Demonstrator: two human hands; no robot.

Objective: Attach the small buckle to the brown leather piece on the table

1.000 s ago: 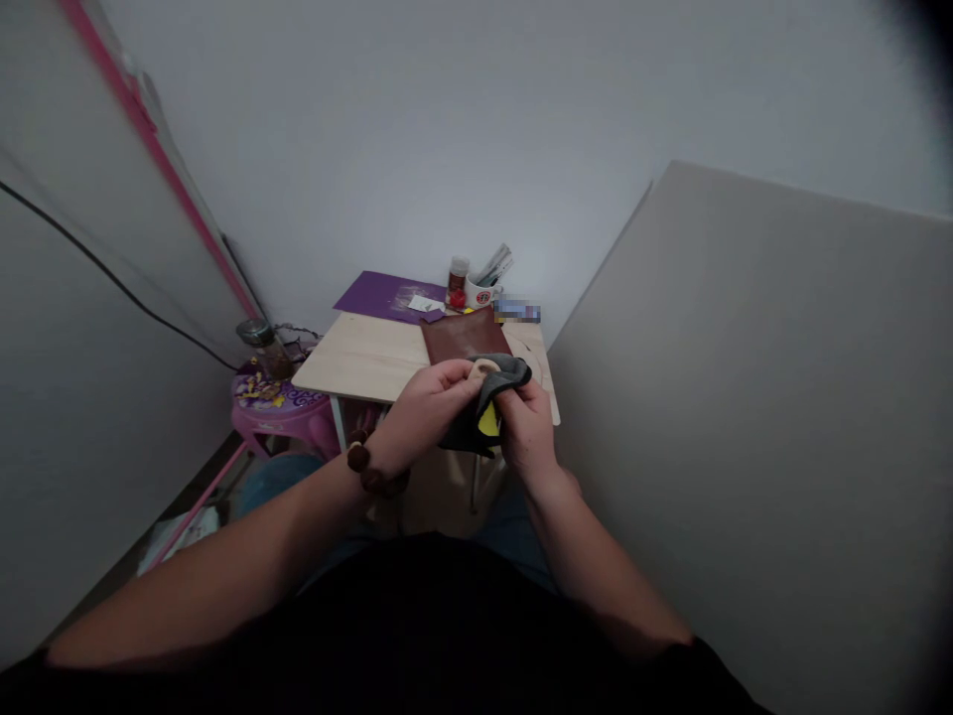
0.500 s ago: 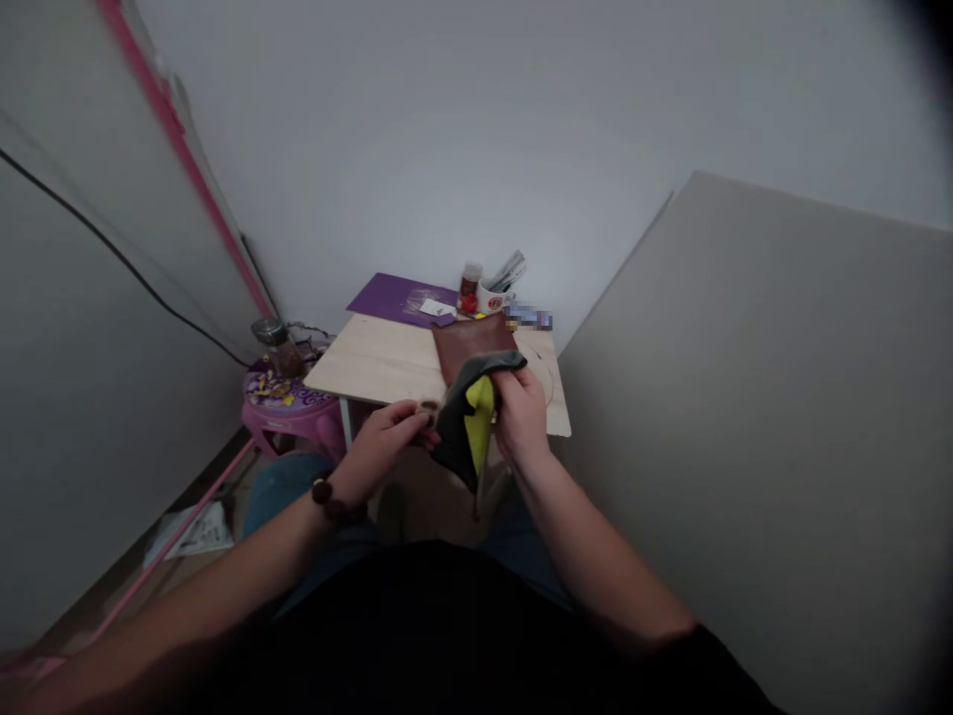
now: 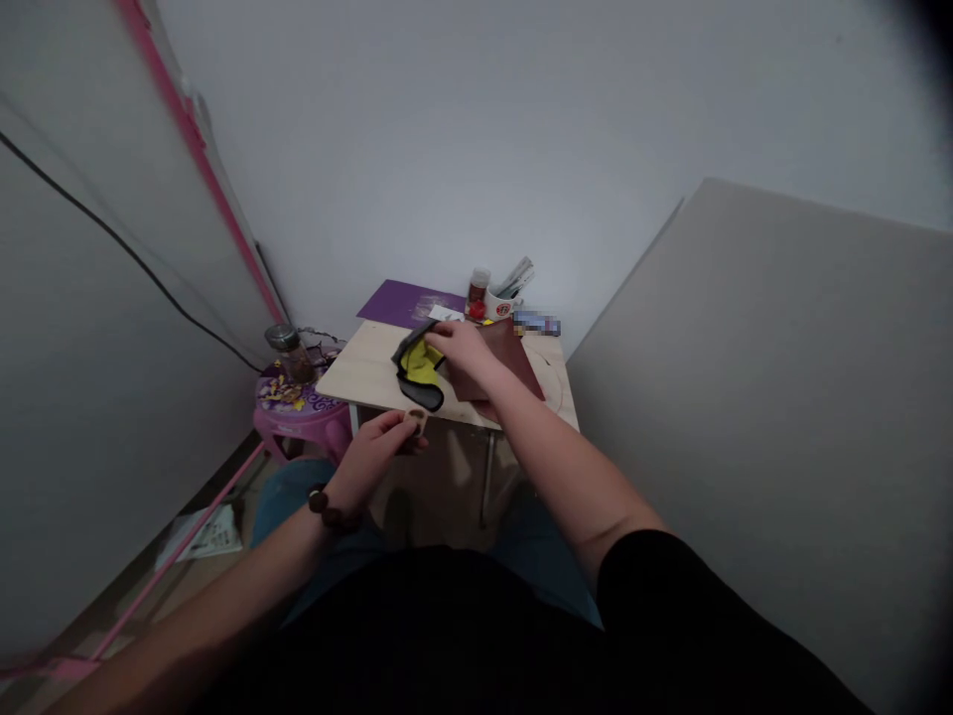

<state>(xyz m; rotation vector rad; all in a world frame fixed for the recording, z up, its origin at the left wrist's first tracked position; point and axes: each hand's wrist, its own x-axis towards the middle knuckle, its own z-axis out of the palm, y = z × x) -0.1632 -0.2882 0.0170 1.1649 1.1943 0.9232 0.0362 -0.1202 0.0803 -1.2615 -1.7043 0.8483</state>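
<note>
My right hand (image 3: 463, 348) reaches out over the small wooden table (image 3: 364, 372) and grips a grey cloth with a yellow inside (image 3: 418, 367), which lies on the tabletop at its left side. Just right of the cloth is a brown leather sheet (image 3: 510, 359), partly under my forearm. My left hand (image 3: 379, 447) stays below the table's front edge, fingers pinched on a small round wooden ring (image 3: 415, 418). A dark bead bracelet (image 3: 325, 506) sits on that wrist.
At the table's back lie a purple mat (image 3: 402, 301), a small red-filled bottle (image 3: 476, 290) and a white mug of tools (image 3: 502, 298). A pink stool (image 3: 298, 412) with a glass jar (image 3: 287, 348) stands left. A large grey board (image 3: 781, 417) leans at the right. Paper (image 3: 204, 531) lies on the floor.
My right hand has carried the cloth away from the ring and up onto the table's left side. My left hand kept the ring and dropped slightly below the table edge.
</note>
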